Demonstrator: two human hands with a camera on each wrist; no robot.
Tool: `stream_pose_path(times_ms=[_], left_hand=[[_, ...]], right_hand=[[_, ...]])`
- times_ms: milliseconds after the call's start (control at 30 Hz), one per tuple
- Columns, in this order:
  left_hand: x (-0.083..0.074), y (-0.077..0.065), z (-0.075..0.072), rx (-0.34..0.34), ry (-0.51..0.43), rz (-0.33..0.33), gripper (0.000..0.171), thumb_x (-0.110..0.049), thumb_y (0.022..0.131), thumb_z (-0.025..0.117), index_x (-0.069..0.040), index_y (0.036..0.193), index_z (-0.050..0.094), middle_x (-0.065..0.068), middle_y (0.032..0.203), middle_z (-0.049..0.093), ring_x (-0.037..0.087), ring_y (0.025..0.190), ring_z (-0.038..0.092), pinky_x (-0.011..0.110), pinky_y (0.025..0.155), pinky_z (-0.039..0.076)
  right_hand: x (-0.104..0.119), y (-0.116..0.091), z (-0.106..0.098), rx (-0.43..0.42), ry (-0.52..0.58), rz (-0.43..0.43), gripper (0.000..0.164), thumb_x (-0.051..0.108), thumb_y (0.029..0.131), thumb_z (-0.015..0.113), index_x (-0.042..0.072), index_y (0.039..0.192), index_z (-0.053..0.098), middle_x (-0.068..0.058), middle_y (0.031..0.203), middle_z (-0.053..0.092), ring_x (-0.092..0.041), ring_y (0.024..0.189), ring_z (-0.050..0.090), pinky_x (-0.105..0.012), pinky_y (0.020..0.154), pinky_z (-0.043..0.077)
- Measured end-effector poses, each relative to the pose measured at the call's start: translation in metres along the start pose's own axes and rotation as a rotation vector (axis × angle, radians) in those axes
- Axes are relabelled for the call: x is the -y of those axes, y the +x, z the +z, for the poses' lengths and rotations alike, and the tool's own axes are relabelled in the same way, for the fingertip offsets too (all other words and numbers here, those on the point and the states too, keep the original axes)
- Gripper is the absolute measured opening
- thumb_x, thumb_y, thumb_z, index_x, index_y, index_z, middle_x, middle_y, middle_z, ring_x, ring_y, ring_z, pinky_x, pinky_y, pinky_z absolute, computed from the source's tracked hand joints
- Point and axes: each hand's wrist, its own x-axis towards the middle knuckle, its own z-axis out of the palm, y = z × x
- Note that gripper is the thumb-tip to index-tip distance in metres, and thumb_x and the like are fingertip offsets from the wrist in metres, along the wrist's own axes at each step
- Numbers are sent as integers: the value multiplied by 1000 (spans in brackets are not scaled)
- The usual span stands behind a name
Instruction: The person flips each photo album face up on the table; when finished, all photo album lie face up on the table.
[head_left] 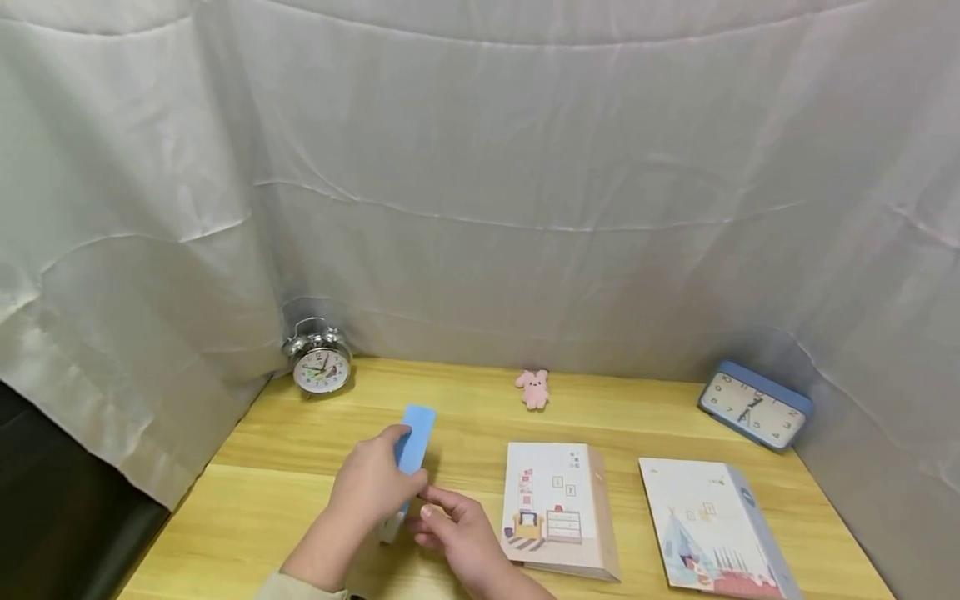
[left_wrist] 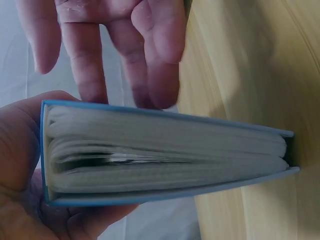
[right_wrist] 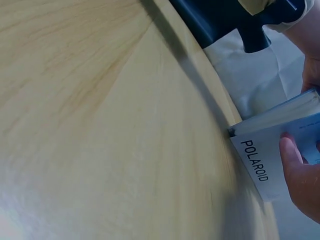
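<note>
A blue and white photo album (head_left: pixel 420 425) with "POLAROID" printed on its cover stands on edge on the table, spine up. My left hand (head_left: pixel 372 486) grips it across the spine, thumb on one cover and fingers on the other. In the left wrist view the page edges (left_wrist: pixel 175 150) face the camera, with a small gap between the pages. My right hand (head_left: pixel 465 533) is at the cover on the right side, its fingers reaching toward it. The right wrist view has a thumb against the album's printed cover (right_wrist: pixel 260 160).
Two albums with illustrated covers lie to the right, one with an armchair picture (head_left: pixel 551 508), the other with a tent picture (head_left: pixel 701 525). Behind are a silver alarm clock (head_left: pixel 322 367), a pink rabbit figure (head_left: pixel 534 390) and a blue clock (head_left: pixel 756 406). Grey curtain (head_left: pixel 480 183) surrounds the table.
</note>
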Motion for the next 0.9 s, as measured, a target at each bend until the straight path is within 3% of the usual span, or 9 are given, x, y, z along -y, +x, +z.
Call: stream_pose_path(times_ms=[100, 267, 400, 533, 700, 900], left_hand=[[2, 1, 0, 0, -19, 0, 75, -21, 77, 80, 1, 145, 59, 24, 113, 74, 26, 81, 68, 42, 67, 60], [9, -2, -1, -18, -94, -46, 73, -22, 83, 76, 3, 149, 55, 29, 129, 68, 39, 105, 71, 57, 81, 62], [19, -6, -1, -33, -174, -77, 73, -21, 84, 76, 5, 149, 53, 32, 135, 64, 45, 111, 69, 61, 83, 61], [29, -7, 2, -50, -251, -85, 73, -19, 85, 75, 9, 149, 51, 36, 136, 62, 47, 114, 67, 62, 87, 60], [42, -8, 7, -30, -354, -127, 71, -17, 90, 72, 10, 151, 47, 39, 138, 59, 49, 120, 64, 59, 90, 60], [55, -7, 10, -4, -421, -143, 70, -16, 94, 67, 13, 152, 43, 40, 136, 58, 48, 119, 64, 55, 90, 61]], right_hand=[[-2, 1, -1, 13, -46, -6, 40, 6, 108, 56, -10, 145, 56, -27, 152, 53, -40, 115, 70, -38, 95, 60], [-9, 3, -4, 12, -120, -21, 42, 6, 107, 59, -11, 145, 55, -28, 143, 60, -37, 113, 70, -39, 93, 61], [-13, 4, -3, 9, -183, -35, 42, 4, 105, 62, -12, 143, 56, -29, 147, 56, -36, 119, 67, -35, 88, 61], [-14, 4, -4, 9, -280, -49, 42, 7, 104, 64, -13, 141, 58, -30, 153, 50, -41, 125, 62, -35, 93, 60], [-12, 5, -4, -9, -384, -55, 45, 8, 102, 67, -17, 138, 58, -34, 151, 47, -49, 135, 52, -53, 110, 48], [-11, 6, -3, -56, -479, -49, 49, 6, 95, 73, -19, 135, 59, -36, 148, 49, -53, 141, 43, -66, 117, 32]])
